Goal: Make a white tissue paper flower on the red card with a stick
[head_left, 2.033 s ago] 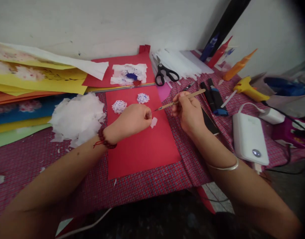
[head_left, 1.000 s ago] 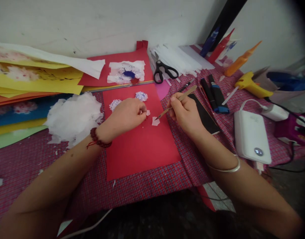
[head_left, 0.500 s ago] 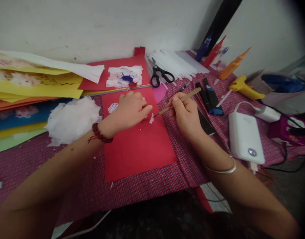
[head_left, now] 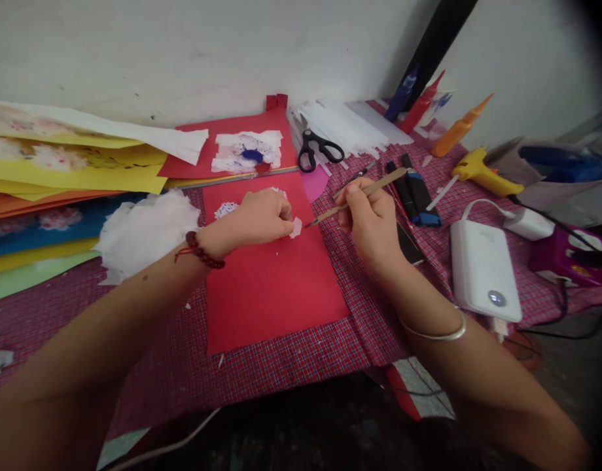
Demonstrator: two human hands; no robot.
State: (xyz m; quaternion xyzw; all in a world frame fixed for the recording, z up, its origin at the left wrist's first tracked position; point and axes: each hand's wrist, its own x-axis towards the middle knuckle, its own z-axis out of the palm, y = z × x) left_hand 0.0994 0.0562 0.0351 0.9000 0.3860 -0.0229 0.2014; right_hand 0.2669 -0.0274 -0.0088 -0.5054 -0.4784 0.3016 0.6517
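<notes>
My left hand (head_left: 266, 216) is over the upper part of a red paper sheet (head_left: 276, 294). Its thumb and fingers are pinched on a small white paper scrap (head_left: 296, 227). My right hand (head_left: 372, 226) grips a slim wooden stick (head_left: 382, 183) like a pen. The stick's dark tip points left, just short of the scrap. White lacy paper (head_left: 226, 209) lies on the red sheet, partly covered by my left hand. A second red sheet behind bears a white paper patch with a dark blue paint blob (head_left: 252, 156).
A crumpled white tissue pile (head_left: 146, 232) and stacked coloured papers (head_left: 75, 157) are on the left. Black-handled scissors (head_left: 320, 145) lie behind, by white strips (head_left: 345, 127). Paint bottles (head_left: 460, 127), a yellow glue gun (head_left: 480, 173) and a white power bank (head_left: 485, 271) are on the right.
My left thumb and fingers have closed on the paper scrap, which was lying by the stick's tip. My right hand and the stick have shifted slightly to the right.
</notes>
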